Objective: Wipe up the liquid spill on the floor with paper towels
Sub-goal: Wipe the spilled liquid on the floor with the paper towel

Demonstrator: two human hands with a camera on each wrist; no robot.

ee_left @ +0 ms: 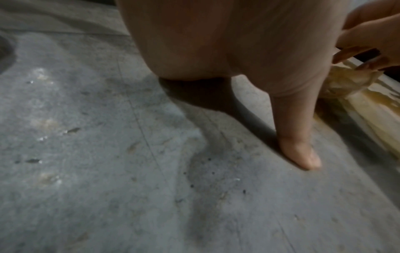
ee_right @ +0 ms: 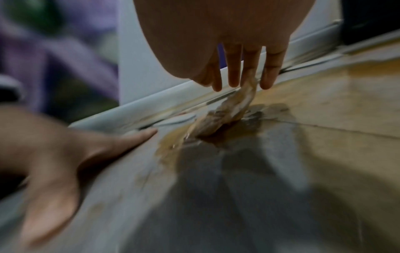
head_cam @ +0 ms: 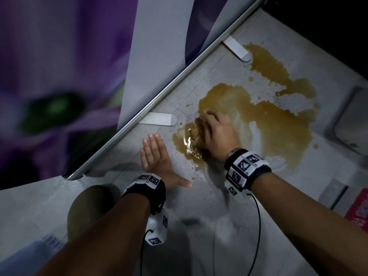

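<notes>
A wide brown liquid spill point(head_cam: 258, 120) lies on the grey floor point(head_cam: 199, 226). My right hand point(head_cam: 209, 126) is cupped over a soaked, brown paper towel wad point(head_cam: 196, 128) at the spill's left edge and grips it. In the right wrist view the paper towel point(ee_right: 220, 118) trails from my fingers point(ee_right: 234, 75) down into the puddle point(ee_right: 324, 95). My left hand point(head_cam: 155, 148) lies flat on dry floor just left of the spill and holds nothing. In the left wrist view its thumb point(ee_left: 303, 150) presses the floor, with the wet towel point(ee_left: 346, 82) beyond it.
A metal rail point(head_cam: 159, 92) under a purple printed panel runs diagonally close behind the spill, with two flat metal feet point(head_cam: 159, 118) point(head_cam: 237, 49) on the floor. A white object point(head_cam: 352, 120) and a red pack point(head_cam: 358, 208) sit at the right. My knee point(head_cam: 89, 212) is low left.
</notes>
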